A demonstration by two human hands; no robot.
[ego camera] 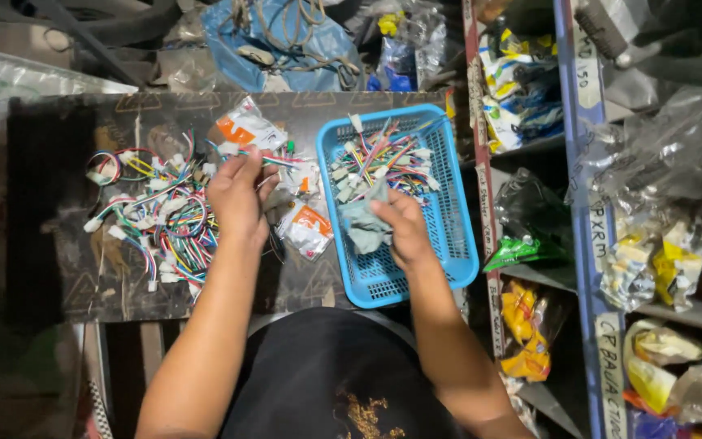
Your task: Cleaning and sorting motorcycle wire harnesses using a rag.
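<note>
— What have I got in each hand from up here?

— My left hand is pinched shut on a thin wire lead with a white plastic plug. The lead runs out to the right from the fingertips, roughly level, over the small white-and-orange plastic packets. My right hand has its grip closed on a crumpled grey cloth, held inside the blue slotted plastic basket.

— And how does the lead lie against the rest?

— Its free end points toward the basket, which sits just to the right of the left hand, with the packets between. The loose heap of multicoloured wire harnesses lies on the dark wooden worktop to the left, touching the heel of that hand. A second bunch of coloured harnesses fills the far end of the basket, just beyond the cloth. The right hand is the nearer one to that bunch.
</note>
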